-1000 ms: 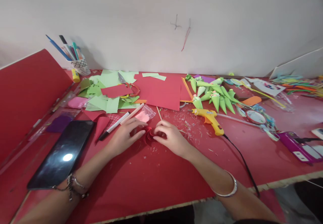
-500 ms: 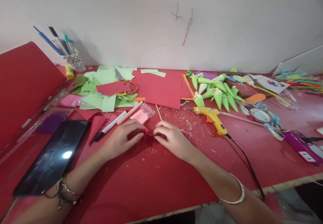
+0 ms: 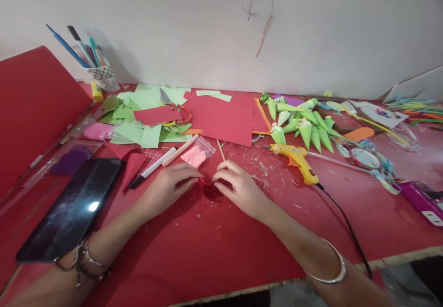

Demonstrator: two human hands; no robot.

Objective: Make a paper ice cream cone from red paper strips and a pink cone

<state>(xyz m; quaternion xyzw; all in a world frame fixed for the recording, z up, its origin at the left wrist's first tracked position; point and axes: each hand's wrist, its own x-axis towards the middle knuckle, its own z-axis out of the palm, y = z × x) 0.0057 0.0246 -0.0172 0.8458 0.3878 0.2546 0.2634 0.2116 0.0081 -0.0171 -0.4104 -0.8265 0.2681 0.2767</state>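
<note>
Between my two hands a small piece of red paper (image 3: 208, 188) hangs in curved, layered folds just above the red tabletop. My left hand (image 3: 169, 187) pinches its left end between thumb and fingers. The right end is pinched by my right hand (image 3: 239, 188). Just beyond my fingers lie a thin wooden stick (image 3: 220, 151) and a small clear bag with pink material (image 3: 194, 156). A white marker with a black cap (image 3: 152, 167) and a pale pink marker (image 3: 180, 151) rest beside my left hand.
A yellow glue gun (image 3: 296, 158) with a black cord lies right of my hands. Green paper cones (image 3: 304, 122) are heaped behind it. At left are a dark tablet (image 3: 69, 210) and a pen cup (image 3: 104, 77). Scissors (image 3: 183, 113) lie among green paper scraps (image 3: 138, 129).
The red paper's folds have shifted and now sag in a wider curve between my hands. Both hands keep their pinch. The whole view has tilted slightly.
</note>
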